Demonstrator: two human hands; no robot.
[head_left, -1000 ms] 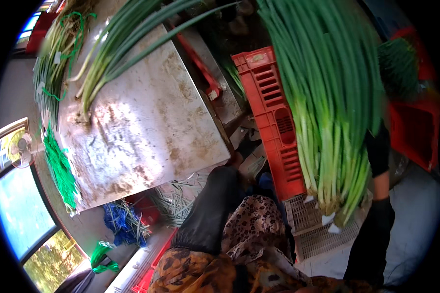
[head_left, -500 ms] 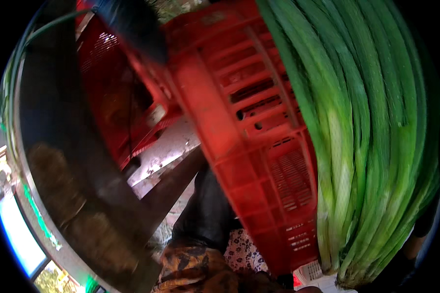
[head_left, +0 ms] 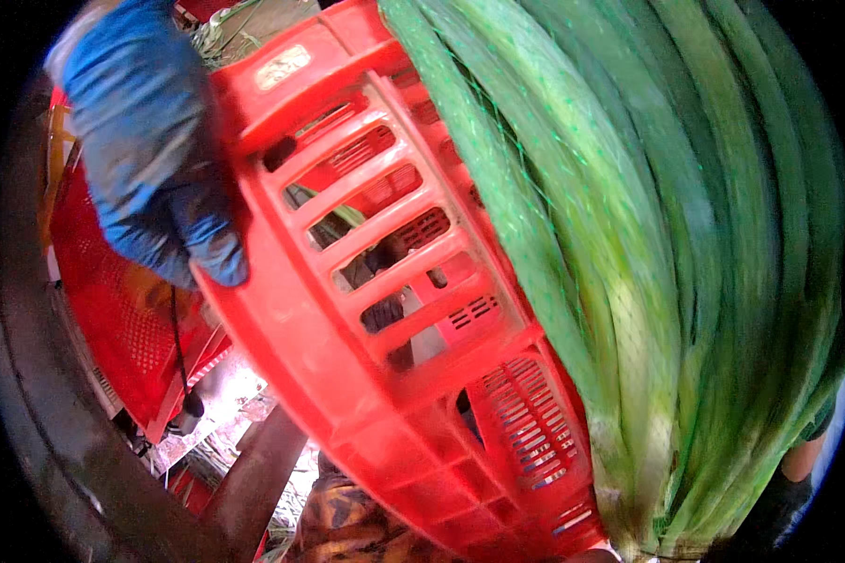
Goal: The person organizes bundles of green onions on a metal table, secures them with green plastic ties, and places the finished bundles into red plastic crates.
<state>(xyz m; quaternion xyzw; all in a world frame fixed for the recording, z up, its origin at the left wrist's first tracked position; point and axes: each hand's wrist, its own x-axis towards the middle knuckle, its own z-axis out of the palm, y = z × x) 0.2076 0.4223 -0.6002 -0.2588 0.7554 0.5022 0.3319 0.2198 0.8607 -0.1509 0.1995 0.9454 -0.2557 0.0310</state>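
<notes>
A red slotted plastic crate (head_left: 310,347) fills the middle, tilted, close in front of me. A thick bundle of long green onions (head_left: 629,310) covers its right side, leafy tops up and root ends near the lower edge. Someone's blue-gloved hand (head_left: 160,159) comes in from the upper left, its wrist pointing away from me, fingers curled over the crate's left edge; it appears to be another person's. My left hand does not show. Past the onions at the lower right rim is a strip of bare skin (head_left: 803,460), perhaps my right arm; its fingers are hidden.
More red crates (head_left: 131,328) stand at the left beyond a dark curved bar (head_left: 28,403). A dark beam (head_left: 253,469) slants below them. Brown-and-orange patterned cloth (head_left: 347,521) shows at the lower edge. Loose leaves (head_left: 221,38) lie on the ground at the top.
The crate and onions now sit further left in view, and more of the crate's slotted side shows. The blue-gloved hand has come lower and further left into view, onto the crate's edge.
</notes>
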